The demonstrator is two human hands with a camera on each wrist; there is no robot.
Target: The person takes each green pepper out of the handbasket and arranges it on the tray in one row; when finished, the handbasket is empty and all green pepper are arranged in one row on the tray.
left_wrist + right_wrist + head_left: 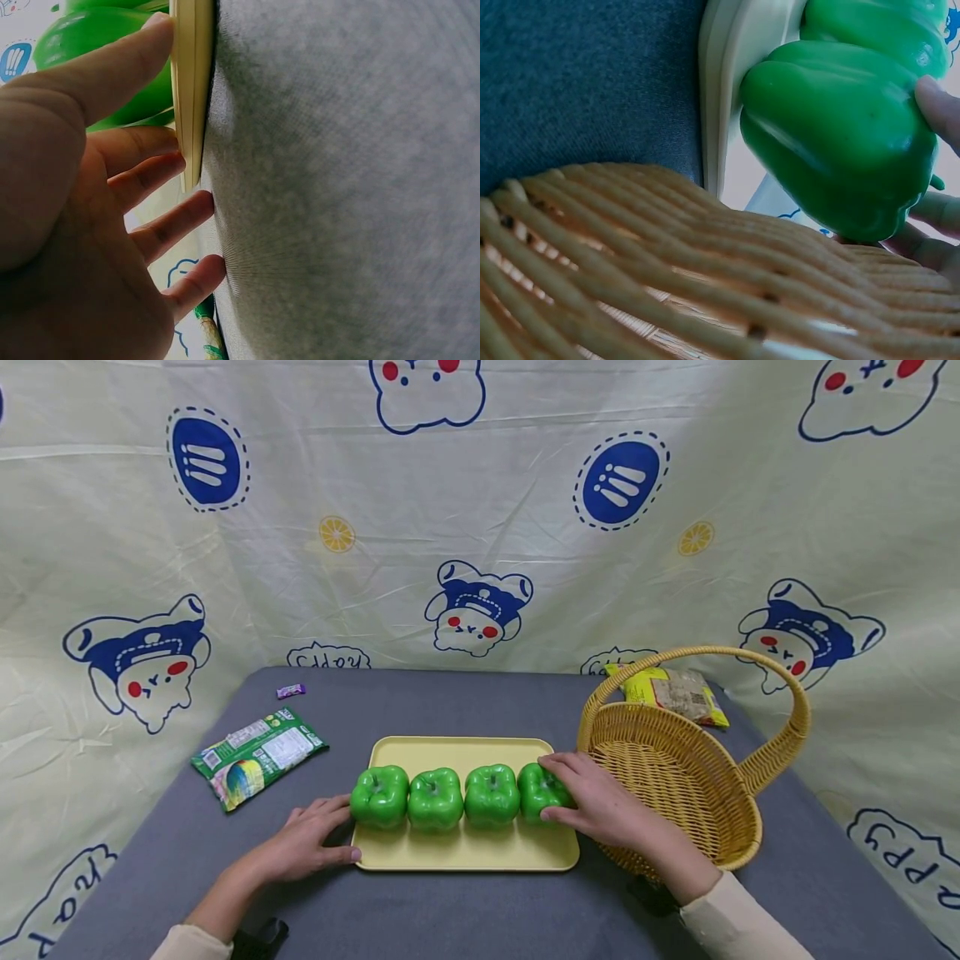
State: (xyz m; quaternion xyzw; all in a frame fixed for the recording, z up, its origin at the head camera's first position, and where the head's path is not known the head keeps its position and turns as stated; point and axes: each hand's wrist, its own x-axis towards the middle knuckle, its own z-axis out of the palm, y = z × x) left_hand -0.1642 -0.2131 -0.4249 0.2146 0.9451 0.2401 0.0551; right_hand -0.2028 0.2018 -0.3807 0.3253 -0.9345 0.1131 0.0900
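Observation:
Several green bell peppers stand in a row along a pale yellow tray (465, 852). At the right end of the row, my right hand (600, 802) grips the last bell pepper (536, 789), thumb on its near side and fingers round its far side. That bell pepper (840, 135) fills much of the right wrist view, beside the basket's woven rim. My left hand (303, 843) rests at the tray's left end, next to the leftmost bell pepper (379, 797). In the left wrist view, its thumb and nearer fingers touch the tray rim (191, 90), with the fingers spread and fairly straight.
A wicker basket (675, 768) with a tall handle stands right of the tray, under my right forearm. Behind it lies a yellow snack bag (675, 693). A green packet (258, 756) and a small purple packet (290, 691) lie at the left on the grey tabletop (450, 910).

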